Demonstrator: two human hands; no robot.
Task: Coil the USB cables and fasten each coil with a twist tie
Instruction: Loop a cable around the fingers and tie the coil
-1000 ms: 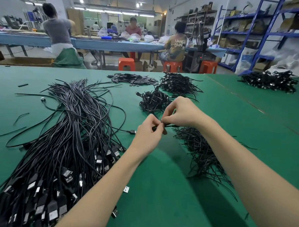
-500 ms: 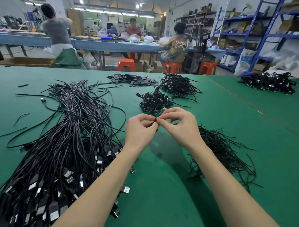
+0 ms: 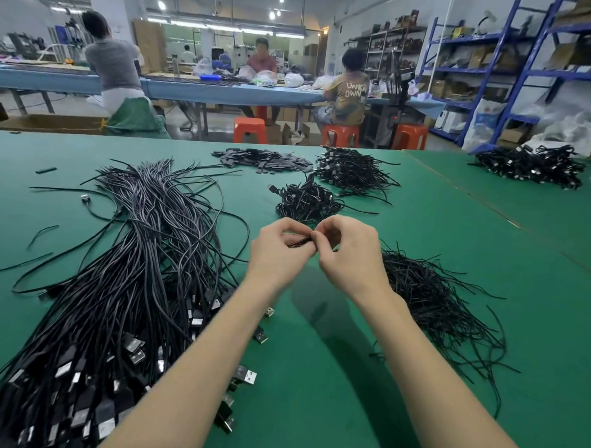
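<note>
My left hand [image 3: 279,253] and my right hand [image 3: 350,256] meet above the green table [image 3: 314,377], both pinching a small black coiled cable [image 3: 298,241] that is mostly hidden by the fingers. A big loose bundle of uncoiled black USB cables [image 3: 125,284] lies to the left, plugs toward me. On the right, just past my right wrist, sits a pile of thin black twist ties [image 3: 429,297]. Two heaps of coiled cables lie beyond my hands, the nearer heap [image 3: 305,200] and the farther heap [image 3: 350,172].
A scatter of small flat black pieces [image 3: 263,159] lies at the far middle of the table. Another heap of cables [image 3: 530,164] sits at the far right. Loose USB plugs [image 3: 247,374] lie under my left forearm. Several people work at a blue table [image 3: 191,87] beyond.
My right hand drew back from over the tie pile toward me and now meets my left hand closer in. Both hands have tightened around the small coil between them.
</note>
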